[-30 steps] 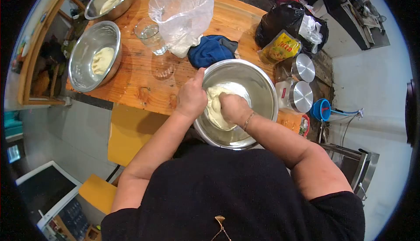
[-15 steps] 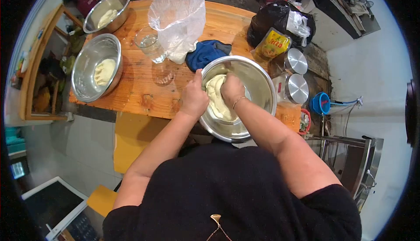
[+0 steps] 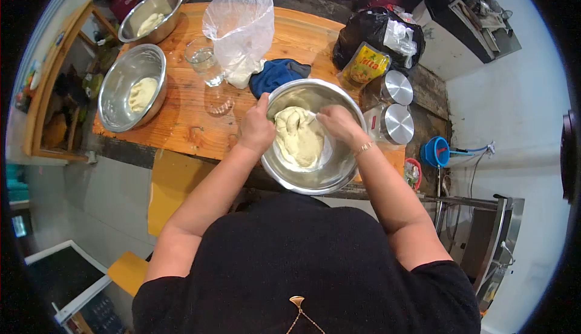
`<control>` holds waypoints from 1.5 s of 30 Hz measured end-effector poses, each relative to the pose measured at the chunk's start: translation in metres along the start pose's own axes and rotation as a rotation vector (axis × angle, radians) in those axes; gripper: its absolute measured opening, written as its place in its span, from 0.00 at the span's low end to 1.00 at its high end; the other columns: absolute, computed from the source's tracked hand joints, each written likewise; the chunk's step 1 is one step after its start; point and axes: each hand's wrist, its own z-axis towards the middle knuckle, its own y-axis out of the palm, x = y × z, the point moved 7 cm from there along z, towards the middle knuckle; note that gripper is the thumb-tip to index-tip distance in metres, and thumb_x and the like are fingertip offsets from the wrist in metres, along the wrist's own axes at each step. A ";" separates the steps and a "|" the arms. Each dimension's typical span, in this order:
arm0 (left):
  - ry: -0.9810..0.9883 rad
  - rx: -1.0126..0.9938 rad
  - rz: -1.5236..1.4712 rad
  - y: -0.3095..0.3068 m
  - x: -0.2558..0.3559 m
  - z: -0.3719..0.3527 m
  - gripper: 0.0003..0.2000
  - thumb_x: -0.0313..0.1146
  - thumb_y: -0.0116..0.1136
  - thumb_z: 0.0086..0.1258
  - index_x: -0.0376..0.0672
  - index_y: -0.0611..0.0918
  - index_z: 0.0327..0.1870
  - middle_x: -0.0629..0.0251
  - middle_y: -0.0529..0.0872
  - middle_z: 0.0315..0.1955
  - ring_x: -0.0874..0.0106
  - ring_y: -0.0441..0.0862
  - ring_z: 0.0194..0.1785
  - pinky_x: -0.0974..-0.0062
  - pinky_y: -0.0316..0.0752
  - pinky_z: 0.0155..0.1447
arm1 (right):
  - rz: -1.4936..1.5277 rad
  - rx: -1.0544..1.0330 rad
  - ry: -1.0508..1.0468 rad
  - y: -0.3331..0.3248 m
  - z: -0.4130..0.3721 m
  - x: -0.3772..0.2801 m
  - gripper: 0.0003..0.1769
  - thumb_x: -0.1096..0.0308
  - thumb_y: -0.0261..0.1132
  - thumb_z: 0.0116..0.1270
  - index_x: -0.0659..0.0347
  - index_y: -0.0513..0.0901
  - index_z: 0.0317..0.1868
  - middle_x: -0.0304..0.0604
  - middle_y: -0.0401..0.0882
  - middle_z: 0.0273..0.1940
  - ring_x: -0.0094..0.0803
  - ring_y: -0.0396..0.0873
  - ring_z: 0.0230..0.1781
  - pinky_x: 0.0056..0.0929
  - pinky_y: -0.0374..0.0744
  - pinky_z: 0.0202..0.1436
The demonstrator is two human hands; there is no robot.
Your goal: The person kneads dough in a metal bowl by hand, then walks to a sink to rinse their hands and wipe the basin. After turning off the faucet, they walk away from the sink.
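Observation:
A large metal bowl [image 3: 315,182] stands at the table's near edge, and a pale, soft lump of dough [image 3: 301,143] lies in its left half. My left hand [image 3: 257,128] grips the bowl's left rim, thumb pointing up along it. Inside the bowl, at the upper right of the dough, is my right hand [image 3: 339,122], its fingers curled together at the dough's edge; whether they pinch any of it is too small to tell. A bracelet circles the right wrist.
Two more metal bowls [image 3: 115,85] with dough stand at the left. Behind are a glass of water [image 3: 206,67], a clear plastic bag [image 3: 239,25] and a blue cloth [image 3: 278,76]. A yellow packet [image 3: 367,63], a black bag [image 3: 363,28] and two lidded jars [image 3: 397,124] are at the right.
My right hand has pulled back from the dough's middle towards the right side of the bowl, uncovering the dough. The left hand still holds the rim. The whole view has shifted slightly.

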 end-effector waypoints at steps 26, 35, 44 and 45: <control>-0.052 0.128 -0.043 -0.010 -0.007 -0.001 0.28 0.22 0.48 0.52 0.39 0.72 0.61 0.40 0.82 0.36 0.45 0.80 0.41 0.54 0.74 0.48 | -0.825 -0.506 -0.406 0.052 -0.030 -0.021 0.11 0.67 0.57 0.56 0.63 0.85 0.29 0.55 0.83 0.31 0.49 0.83 0.37 0.43 0.79 0.44; -0.030 0.149 -0.089 -0.015 0.000 -0.004 0.27 0.20 0.46 0.53 0.37 0.72 0.60 0.39 0.81 0.36 0.45 0.79 0.41 0.54 0.73 0.48 | -0.856 -0.514 -0.349 0.086 0.019 -0.046 0.10 0.68 0.61 0.57 0.62 0.86 0.35 0.53 0.84 0.37 0.45 0.83 0.42 0.37 0.80 0.47; -0.039 0.150 -0.084 -0.015 0.001 -0.007 0.27 0.22 0.48 0.54 0.41 0.72 0.60 0.40 0.81 0.39 0.45 0.79 0.44 0.55 0.73 0.49 | -0.678 -0.251 -0.283 0.098 0.070 -0.043 0.12 0.68 0.65 0.53 0.64 0.86 0.36 0.56 0.83 0.41 0.48 0.82 0.44 0.38 0.79 0.48; -0.056 0.171 -0.098 -0.016 -0.001 -0.008 0.26 0.24 0.50 0.56 0.40 0.71 0.61 0.40 0.80 0.43 0.46 0.78 0.47 0.56 0.73 0.51 | -0.678 -0.249 -0.290 0.104 0.079 -0.036 0.12 0.68 0.65 0.53 0.64 0.86 0.36 0.56 0.83 0.41 0.48 0.82 0.44 0.38 0.79 0.48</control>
